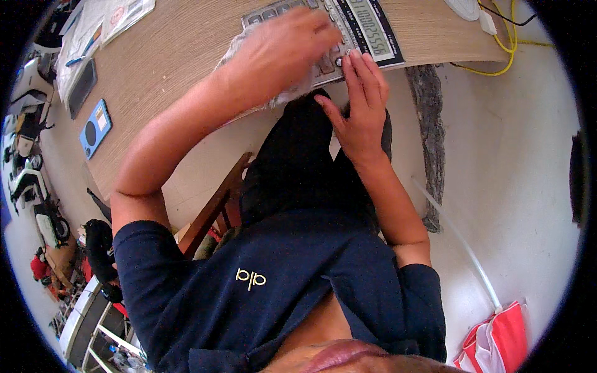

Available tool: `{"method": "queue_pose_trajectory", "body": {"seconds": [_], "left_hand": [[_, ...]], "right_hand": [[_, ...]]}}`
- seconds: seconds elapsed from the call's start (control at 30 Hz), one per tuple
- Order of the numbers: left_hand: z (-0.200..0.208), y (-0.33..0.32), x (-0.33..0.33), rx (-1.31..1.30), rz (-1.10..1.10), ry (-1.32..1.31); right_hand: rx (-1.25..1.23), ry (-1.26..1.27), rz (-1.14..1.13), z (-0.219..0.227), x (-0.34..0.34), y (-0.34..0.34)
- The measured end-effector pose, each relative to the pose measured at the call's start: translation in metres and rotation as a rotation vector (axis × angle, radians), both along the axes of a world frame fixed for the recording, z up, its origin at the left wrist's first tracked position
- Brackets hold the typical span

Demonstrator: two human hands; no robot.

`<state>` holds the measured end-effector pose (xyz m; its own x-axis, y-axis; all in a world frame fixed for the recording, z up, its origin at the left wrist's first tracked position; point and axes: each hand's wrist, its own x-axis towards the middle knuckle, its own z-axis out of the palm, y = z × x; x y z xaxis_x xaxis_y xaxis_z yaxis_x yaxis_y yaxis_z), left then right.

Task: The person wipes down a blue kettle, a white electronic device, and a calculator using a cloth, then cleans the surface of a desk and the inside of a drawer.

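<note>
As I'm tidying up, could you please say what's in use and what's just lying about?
In use:
- calculator (left hand over it, right hand at its edge)
- possibly crumpled pale material

Lying about:
- blue phone-like object
- blue pen
- dark slab

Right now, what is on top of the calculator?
The left hand covers part of the calculator, and the right hand overlaps its edge; what lies beneath them is hidden.
</note>
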<state>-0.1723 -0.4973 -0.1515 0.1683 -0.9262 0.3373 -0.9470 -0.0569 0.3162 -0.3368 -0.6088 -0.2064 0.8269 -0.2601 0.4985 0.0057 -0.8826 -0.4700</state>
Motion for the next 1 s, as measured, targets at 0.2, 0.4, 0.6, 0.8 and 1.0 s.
{"method": "queue_pose_trajectory", "body": {"seconds": [0.2,0.4,0.6,0.8,1.0], "left_hand": [[0.005,-0.021,0.038,0.074,0.292,-0.229],[0.003,-0.009,0.004,0.012,-0.07,-0.037],[0.012,-0.016,0.054,0.066,0.293,-0.254],[0.029,0.008,0.049,-0.1,0.411,-0.126],[0.029,0.023,0.036,-0.119,0.314,-0.135]], "right_hand": [[-0.024,-0.026,0.018,-0.002,0.004,-0.001],[-0.009,-0.03,-0.004,-0.003,0.003,0.001],[0.009,-0.064,0.006,-0.003,-0.002,-0.003],[-0.118,-0.194,-0.077,0.004,-0.02,-0.012],[-0.258,-0.028,-0.034,0.009,-0.004,-0.008]]}}
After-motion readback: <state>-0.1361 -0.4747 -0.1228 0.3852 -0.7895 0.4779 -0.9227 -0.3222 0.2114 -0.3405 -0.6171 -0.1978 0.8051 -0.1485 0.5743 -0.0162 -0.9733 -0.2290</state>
